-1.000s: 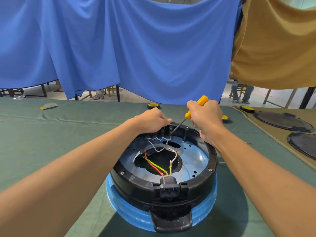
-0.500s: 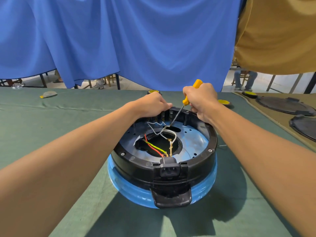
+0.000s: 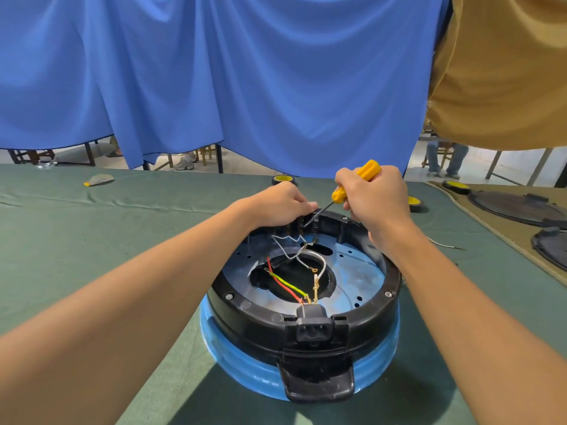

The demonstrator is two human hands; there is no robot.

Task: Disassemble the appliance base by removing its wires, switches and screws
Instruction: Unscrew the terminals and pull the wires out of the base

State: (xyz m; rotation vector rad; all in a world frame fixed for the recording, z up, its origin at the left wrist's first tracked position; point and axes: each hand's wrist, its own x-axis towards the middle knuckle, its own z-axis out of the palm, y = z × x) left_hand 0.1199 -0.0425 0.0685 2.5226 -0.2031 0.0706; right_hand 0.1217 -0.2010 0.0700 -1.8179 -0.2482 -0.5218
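Observation:
The round appliance base [image 3: 362, 311], black ring over a blue shell, sits upside down on the green cloth. White wires [image 3: 319, 262], a red wire [image 3: 280, 282] and a yellow-green wire [image 3: 290, 285] run inside it to the black power socket [image 3: 313, 328] at the front. My right hand [image 3: 376, 197] grips a yellow-handled screwdriver [image 3: 356, 182], its tip angled down at the far inner rim. My left hand [image 3: 280, 207] rests curled on the far rim beside the tip; what its fingers hold is hidden.
Two dark round lids [image 3: 518, 207] lie on a tan mat at the right. Yellow tape rolls [image 3: 283, 179] sit beyond the base, and a loose white wire [image 3: 445, 244] lies to its right. Blue and tan cloths hang behind the table.
The screwdriver tip has lifted from the inner plate to the far rim terminals. My right hand has risen a little; the left hand stays on the rim.

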